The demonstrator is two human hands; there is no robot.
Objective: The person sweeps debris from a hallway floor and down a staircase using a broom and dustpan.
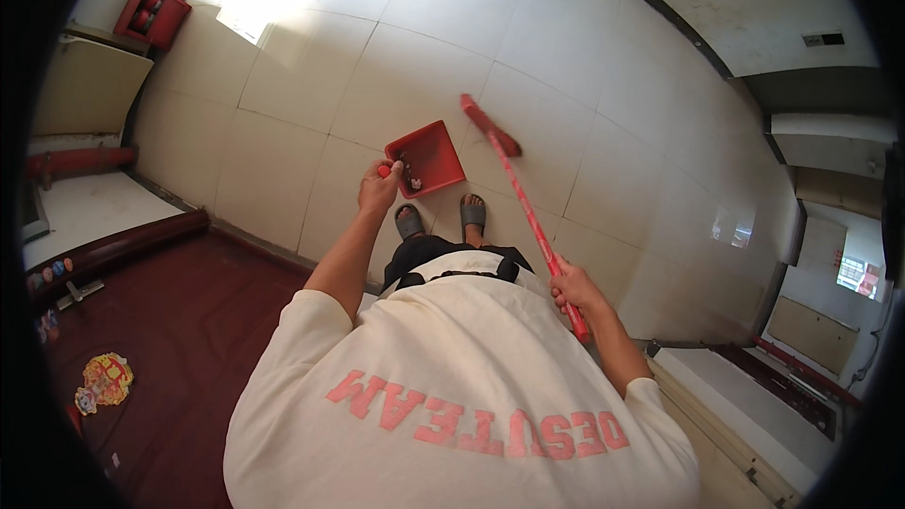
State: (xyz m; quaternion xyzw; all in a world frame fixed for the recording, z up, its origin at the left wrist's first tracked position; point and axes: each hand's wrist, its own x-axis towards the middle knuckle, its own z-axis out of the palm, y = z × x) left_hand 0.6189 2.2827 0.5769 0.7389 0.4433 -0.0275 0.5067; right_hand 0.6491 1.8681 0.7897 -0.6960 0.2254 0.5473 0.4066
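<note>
My left hand (380, 184) is closed around the red handle of a dustpan (436, 159), which is in front of my feet. Small bits of debris (414, 184) lie inside the pan along its left side. In my right hand (574, 287) is the upper part of a long red broom handle, its end sticking out below my fist. The handle runs up and to the left to the red head of the broom (491, 126). That head is on the tiled floor (438, 63), to the right of the dustpan's open edge and apart from it.
A dark red door (184, 339) with a metal handle and a paper decoration (104, 382) stands at my left. A red box (152, 14) sits by the wall at upper left. Walls with doorways border the right. My sandalled feet are just below the dustpan.
</note>
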